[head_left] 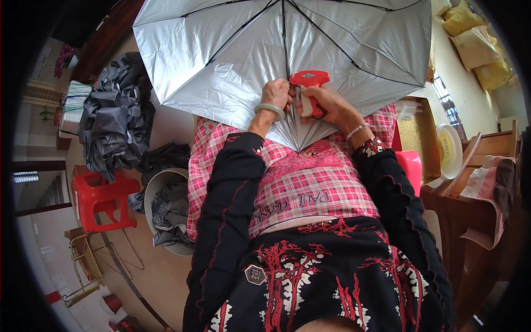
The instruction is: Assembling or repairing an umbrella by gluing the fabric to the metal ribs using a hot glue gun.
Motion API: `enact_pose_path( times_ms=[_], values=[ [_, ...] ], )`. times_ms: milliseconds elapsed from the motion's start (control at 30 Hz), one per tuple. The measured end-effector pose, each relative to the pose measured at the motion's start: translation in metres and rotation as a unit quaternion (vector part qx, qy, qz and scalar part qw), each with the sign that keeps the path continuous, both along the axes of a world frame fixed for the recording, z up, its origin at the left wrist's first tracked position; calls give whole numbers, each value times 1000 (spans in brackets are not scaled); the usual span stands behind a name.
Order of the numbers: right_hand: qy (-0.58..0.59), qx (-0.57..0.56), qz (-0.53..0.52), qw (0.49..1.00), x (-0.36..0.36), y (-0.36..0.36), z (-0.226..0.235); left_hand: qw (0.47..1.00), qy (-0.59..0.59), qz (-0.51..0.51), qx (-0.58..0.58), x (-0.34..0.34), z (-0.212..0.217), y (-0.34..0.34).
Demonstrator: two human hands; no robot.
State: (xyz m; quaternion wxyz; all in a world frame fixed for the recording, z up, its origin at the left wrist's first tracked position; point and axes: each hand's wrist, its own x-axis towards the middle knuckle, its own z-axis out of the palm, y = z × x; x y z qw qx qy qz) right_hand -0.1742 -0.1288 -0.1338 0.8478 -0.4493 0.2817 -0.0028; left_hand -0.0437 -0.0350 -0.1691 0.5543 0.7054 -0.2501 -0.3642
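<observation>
An opened umbrella [243, 55] with a silver lining and dark ribs spreads before me, its near part gathered toward a point over my lap. My left hand [275, 95] is closed on the umbrella's fabric near a dark rib; the fingertips are partly hidden. In my right hand [332, 105] is a red and white tagging gun [310, 78], fingers wrapped around its handle. The front of the gun sits close beside my left fingers, against the silver fabric. Whether its needle goes through the cloth cannot be seen.
Crumpled dark plastic [117, 113] is piled at the left above a red stool [102, 202]. A pale bucket [166, 180] holds more dark material. At right stand a shallow box [418, 130], a white tub [449, 151] and a wooden chair [462, 193]; yellow sacks [495, 74] lie farther off.
</observation>
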Motion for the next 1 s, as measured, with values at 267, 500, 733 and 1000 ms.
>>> enact_pose_path(
  times_ms=[267, 500, 733, 1000],
  values=[
    [-25, -80, -44, 995, 3, 3, -4, 998, 5, 48, 35, -13, 10, -7],
    [9, -204, -26, 979, -19, 0, 57, 980, -163, 93, 68, 28, 0, -6],
    [104, -626, -94, 768, -38, -31, 90, 733, -555, -101, 380, 148, 84, 41],
    [23, -337, -107, 935, -31, -25, 49, 794, -485, -151, 336, 84, 63, 19]
  ],
)
